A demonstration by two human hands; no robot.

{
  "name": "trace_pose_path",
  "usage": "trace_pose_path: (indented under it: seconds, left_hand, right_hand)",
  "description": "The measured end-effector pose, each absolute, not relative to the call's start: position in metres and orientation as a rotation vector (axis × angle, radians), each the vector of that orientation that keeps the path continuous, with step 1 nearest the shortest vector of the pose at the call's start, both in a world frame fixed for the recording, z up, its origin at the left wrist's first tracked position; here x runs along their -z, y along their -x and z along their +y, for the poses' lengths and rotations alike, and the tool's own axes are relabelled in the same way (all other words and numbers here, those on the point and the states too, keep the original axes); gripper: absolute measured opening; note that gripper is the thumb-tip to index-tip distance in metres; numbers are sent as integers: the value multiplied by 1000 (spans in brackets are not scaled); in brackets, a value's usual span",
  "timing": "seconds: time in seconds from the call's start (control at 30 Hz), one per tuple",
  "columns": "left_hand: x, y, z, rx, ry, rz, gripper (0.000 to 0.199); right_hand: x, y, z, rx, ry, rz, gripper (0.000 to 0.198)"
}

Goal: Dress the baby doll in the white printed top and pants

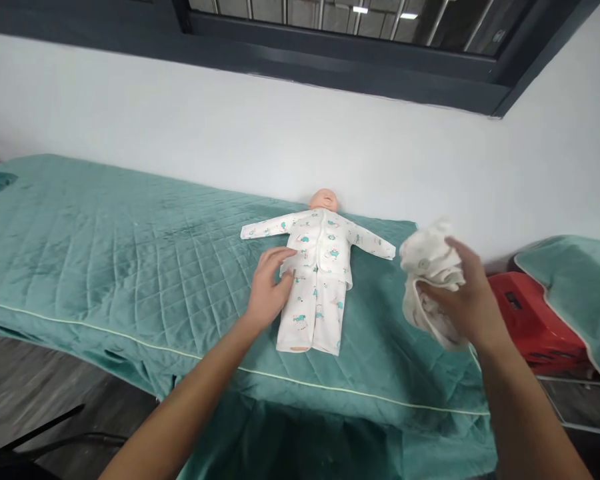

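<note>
A baby doll (324,199) lies face up on the green quilted bed cover, its head toward the wall. It wears a white printed baby jacket (325,243) with both sleeves spread out, and matching baby trousers (313,313). Beside the jacket's lower left edge is my left hand (273,283), fingers apart and holding nothing, its fingertips at the fabric. To the right of the doll, my right hand (467,297) grips a crumpled white cloth (430,267) above the bed's corner. The cloth is bunched and slightly blurred, so its exact kind is unclear.
The green bed cover (130,253) stretches far to the left along a white wall (205,133). A dark-framed window (340,47) with bars is above. On the right sits a red case (535,320), partly under another green cover (585,267).
</note>
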State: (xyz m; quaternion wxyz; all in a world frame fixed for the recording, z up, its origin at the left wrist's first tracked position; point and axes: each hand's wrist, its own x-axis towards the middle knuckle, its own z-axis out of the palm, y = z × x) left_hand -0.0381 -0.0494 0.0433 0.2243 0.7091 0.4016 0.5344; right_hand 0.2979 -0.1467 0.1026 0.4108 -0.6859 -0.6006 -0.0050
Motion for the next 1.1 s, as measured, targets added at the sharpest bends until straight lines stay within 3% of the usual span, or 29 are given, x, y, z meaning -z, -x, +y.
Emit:
trace_pose_path:
  seconds: [0.13, 0.2, 0.43, 0.57, 0.77, 0.9, 1.1]
  left_hand:
    - [-23, 43, -29, -1434, -1918, 1198, 30]
    - [-20, 39, -22, -1414, -1924, 1199, 28]
    - [-21, 33, -1, -1401, -2017, 1143, 30]
    - [-28, 22, 28, -1389, -2081, 1173, 32]
    - [-53, -32, 103, -1209, -2194, 1139, 37]
    - [-51, -44, 132, -1045, -2188, 1068, 39]
    - [-34, -32, 130, -1086, -2166, 988, 38]
  right_hand:
    - [-28, -333, -153, -36, 2140, -1665, 62]
    - [-6, -337, -153, -18, 2213, -1663, 62]
    - [-37, -321, -171, 162, 2359, -1703, 84]
    - [-70, -283, -156, 183, 2095, -1753, 74]
    - [-72, -195, 0, -306, 1452, -1680, 52]
    - [-46, -172, 80, -405, 1422, -1543, 44]
    - [-29, -184, 76, -502, 1359, -1553, 43]
